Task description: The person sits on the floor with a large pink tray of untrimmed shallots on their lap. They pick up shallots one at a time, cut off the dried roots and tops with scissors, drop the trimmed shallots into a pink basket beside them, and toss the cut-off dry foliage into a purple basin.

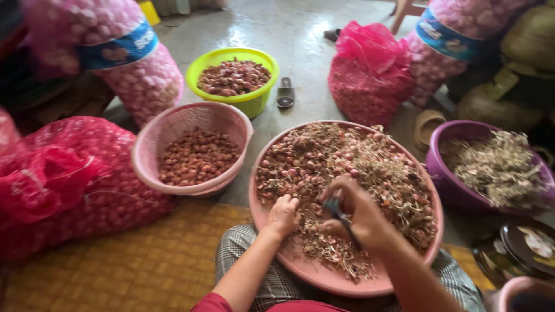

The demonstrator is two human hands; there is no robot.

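A wide pink basin [324, 276] rests on my lap, heaped with small reddish shallots [300, 159] and dry roots and stems. My left hand [283, 215] is closed down among the shallots at the near left of the heap; what it grips is hidden. My right hand [355, 211] holds a small dark-handled knife [342, 218] over the middle of the basin, blade pointing down toward me.
A pink basket [151, 155] and a green basket [254, 104] of trimmed shallots stand at the left and back. A purple basin [439, 179] of dry trimmings is at the right. Red mesh sacks [69, 179] of shallots ring the spot. Sandals lie on the concrete floor.
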